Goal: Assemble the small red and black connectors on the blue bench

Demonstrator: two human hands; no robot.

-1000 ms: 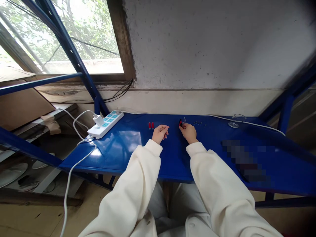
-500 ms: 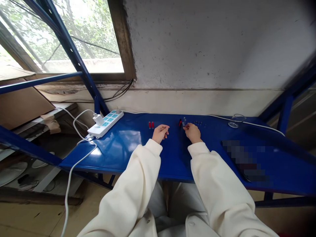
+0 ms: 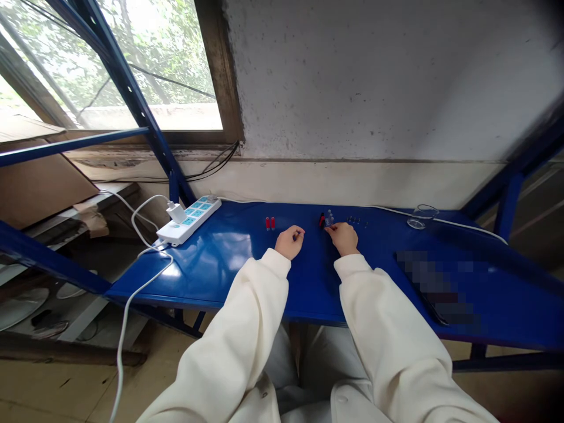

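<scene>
My left hand [image 3: 289, 241] is held over the blue table [image 3: 247, 276], its fingers curled in and the thumb pressed to them; what it holds, if anything, is too small to name. Two small red cylinders with pale ends [image 3: 270, 223] stand side by side to its left. On the other side, my right hand [image 3: 344, 237] has thumb and forefinger pinched together at a cluster of small pieces. Red and black pieces [image 3: 322, 220] and clear ones [image 3: 329, 217] make up that cluster. Just beyond the right hand lie several tiny dark bits [image 3: 355, 220].
A white power strip [image 3: 187, 221] with a plugged-in adapter sits at the table's left end. A clear glass [image 3: 416, 222] is near the back right, by a white cable [image 3: 471, 228]. A dark flat object [image 3: 434, 294], partly blurred, lies at the right.
My left hand has turned slightly and shifted a little to the right and nearer me, its fingers more curled. My right fingertips have moved slightly left and nearer me at the cluster.
</scene>
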